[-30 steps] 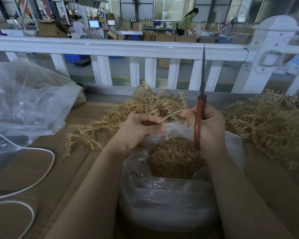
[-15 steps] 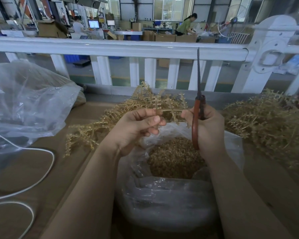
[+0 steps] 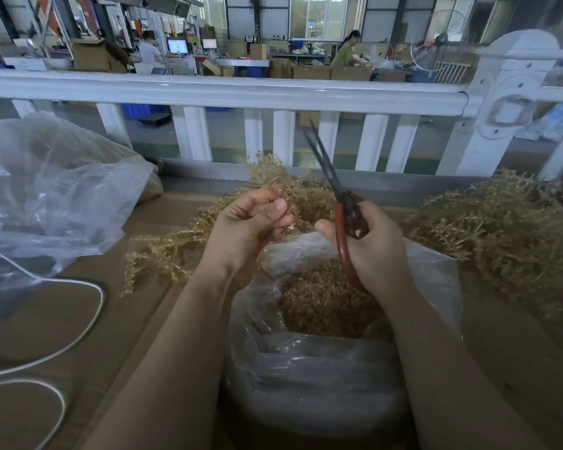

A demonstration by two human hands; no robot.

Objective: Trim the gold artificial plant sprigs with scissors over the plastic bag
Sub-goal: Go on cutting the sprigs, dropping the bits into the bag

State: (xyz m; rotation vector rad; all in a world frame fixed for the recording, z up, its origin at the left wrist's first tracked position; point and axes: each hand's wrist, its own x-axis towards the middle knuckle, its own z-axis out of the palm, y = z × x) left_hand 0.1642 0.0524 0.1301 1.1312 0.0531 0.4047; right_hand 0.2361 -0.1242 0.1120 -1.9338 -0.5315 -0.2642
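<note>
Two hands above plastic bag (image 3: 436, 274): right hand (image 3: 371, 245) grip clutching scissors (image 3: 342, 222), blades parted; left hand (image 3: 251, 228) pinching gold sprig (image 3: 288, 226).

Dim foreground, daylight from bkgd windows (image 3: 325, 14), wide-angle bend at edges, soft focus.

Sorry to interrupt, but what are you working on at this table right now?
A person is trimming gold sprigs over a clear plastic bag that already holds gold trimmings. The right hand grips red-handled scissors, blades slightly parted and pointing up. The left hand is curled beside them; what it holds is hard to tell. More sprigs lie piled on the table.
</note>
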